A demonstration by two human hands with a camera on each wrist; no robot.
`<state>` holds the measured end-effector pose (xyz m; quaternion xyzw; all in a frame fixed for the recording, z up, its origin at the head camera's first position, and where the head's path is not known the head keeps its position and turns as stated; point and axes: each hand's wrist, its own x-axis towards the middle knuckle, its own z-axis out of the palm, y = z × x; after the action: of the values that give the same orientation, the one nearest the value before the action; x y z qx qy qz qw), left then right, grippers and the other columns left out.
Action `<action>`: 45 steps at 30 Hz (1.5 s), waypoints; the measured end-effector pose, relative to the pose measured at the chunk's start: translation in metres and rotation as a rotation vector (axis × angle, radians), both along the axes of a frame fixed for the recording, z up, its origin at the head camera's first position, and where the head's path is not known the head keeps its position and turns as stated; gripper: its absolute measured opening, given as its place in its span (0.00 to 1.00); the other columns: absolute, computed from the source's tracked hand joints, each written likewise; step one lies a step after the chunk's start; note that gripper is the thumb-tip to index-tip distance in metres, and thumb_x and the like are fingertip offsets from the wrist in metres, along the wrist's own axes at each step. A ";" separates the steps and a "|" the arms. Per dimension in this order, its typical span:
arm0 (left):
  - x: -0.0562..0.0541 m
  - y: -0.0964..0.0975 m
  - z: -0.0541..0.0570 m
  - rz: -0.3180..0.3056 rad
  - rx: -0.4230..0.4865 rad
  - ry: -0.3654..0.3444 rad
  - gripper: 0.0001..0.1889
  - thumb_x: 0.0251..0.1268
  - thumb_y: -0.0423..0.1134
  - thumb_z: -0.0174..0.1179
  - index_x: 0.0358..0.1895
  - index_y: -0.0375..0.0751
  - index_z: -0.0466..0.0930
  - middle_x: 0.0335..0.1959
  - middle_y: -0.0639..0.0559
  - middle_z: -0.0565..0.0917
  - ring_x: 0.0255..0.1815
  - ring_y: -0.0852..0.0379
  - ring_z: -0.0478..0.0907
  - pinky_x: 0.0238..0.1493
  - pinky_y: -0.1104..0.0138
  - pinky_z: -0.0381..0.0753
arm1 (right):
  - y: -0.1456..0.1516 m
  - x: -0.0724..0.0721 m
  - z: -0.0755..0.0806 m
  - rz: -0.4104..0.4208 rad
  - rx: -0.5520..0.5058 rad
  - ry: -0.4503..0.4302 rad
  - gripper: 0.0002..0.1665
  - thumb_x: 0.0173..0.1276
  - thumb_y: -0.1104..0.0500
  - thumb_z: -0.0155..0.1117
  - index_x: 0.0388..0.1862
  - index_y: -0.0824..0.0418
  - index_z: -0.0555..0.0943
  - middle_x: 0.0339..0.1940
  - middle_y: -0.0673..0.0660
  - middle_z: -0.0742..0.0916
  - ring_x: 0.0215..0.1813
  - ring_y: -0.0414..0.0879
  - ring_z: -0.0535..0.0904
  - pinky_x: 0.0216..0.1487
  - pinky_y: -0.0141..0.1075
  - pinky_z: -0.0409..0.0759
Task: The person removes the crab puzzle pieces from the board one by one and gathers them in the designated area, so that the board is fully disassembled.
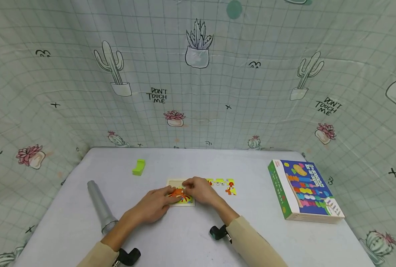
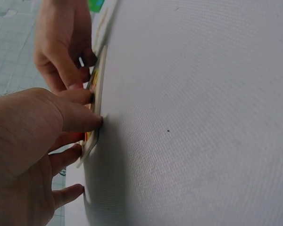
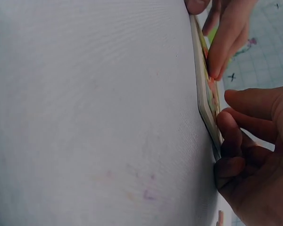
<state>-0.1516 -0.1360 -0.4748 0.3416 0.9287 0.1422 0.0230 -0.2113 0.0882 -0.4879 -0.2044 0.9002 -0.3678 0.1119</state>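
A wooden jigsaw puzzle board with a pale frame lies flat on the table, showing an orange figure on yellow. Fairly straight, spread fingers of my left hand rest on its left part, the thumb along the near side. From the right, my right hand reaches over the board with bent fingers, fingertips down at the picture's upper right. In the right wrist view the right hand has its fingers beside the board edge; I cannot tell whether a piece is between them. The fingers hide part of the picture.
Several loose puzzle pieces lie right of the board. A green block sits at the back left, with a grey tapered tube nearer on the left. On the right lies a colourful game box. A printed curtain hangs behind the table.
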 end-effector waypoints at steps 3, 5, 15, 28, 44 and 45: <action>0.000 0.000 0.001 -0.001 -0.002 0.000 0.22 0.68 0.31 0.61 0.64 0.49 0.82 0.69 0.37 0.74 0.72 0.37 0.69 0.60 0.39 0.72 | -0.002 -0.002 -0.001 0.009 0.022 0.020 0.17 0.69 0.59 0.64 0.55 0.61 0.86 0.37 0.49 0.84 0.39 0.41 0.76 0.44 0.37 0.75; 0.000 0.000 0.001 -0.001 -0.003 0.000 0.22 0.68 0.31 0.61 0.63 0.50 0.82 0.69 0.37 0.74 0.71 0.37 0.69 0.60 0.39 0.72 | -0.004 -0.004 -0.002 0.013 0.038 0.030 0.17 0.69 0.59 0.65 0.55 0.61 0.86 0.34 0.49 0.83 0.37 0.41 0.75 0.41 0.35 0.74; -0.001 0.000 -0.001 0.001 -0.009 -0.019 0.21 0.70 0.32 0.59 0.64 0.52 0.82 0.70 0.38 0.73 0.73 0.38 0.67 0.61 0.39 0.71 | -0.008 -0.003 -0.002 0.028 0.067 0.043 0.16 0.69 0.60 0.65 0.54 0.60 0.86 0.29 0.46 0.81 0.31 0.39 0.74 0.36 0.33 0.72; -0.002 0.000 -0.003 -0.008 -0.033 0.015 0.22 0.69 0.31 0.60 0.64 0.55 0.82 0.69 0.37 0.74 0.72 0.39 0.69 0.58 0.39 0.73 | -0.008 -0.004 -0.002 0.019 0.040 0.024 0.14 0.69 0.58 0.66 0.51 0.58 0.86 0.28 0.46 0.82 0.30 0.39 0.75 0.35 0.33 0.73; -0.001 0.001 -0.003 -0.008 -0.017 0.019 0.22 0.70 0.32 0.59 0.64 0.56 0.82 0.67 0.37 0.75 0.70 0.37 0.70 0.57 0.39 0.74 | -0.013 -0.005 0.003 -0.012 0.038 -0.003 0.12 0.68 0.56 0.68 0.48 0.58 0.86 0.29 0.47 0.82 0.30 0.39 0.75 0.34 0.32 0.72; -0.001 0.001 -0.002 -0.008 -0.017 0.019 0.22 0.70 0.32 0.59 0.64 0.56 0.82 0.67 0.37 0.75 0.69 0.37 0.70 0.57 0.39 0.74 | -0.013 -0.005 0.003 -0.012 0.046 -0.004 0.13 0.68 0.56 0.68 0.48 0.58 0.86 0.29 0.47 0.82 0.30 0.39 0.75 0.34 0.32 0.72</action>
<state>-0.1530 -0.1352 -0.4771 0.3465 0.9287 0.1312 0.0178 -0.2168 0.0748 -0.4849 -0.1958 0.9095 -0.3480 0.1160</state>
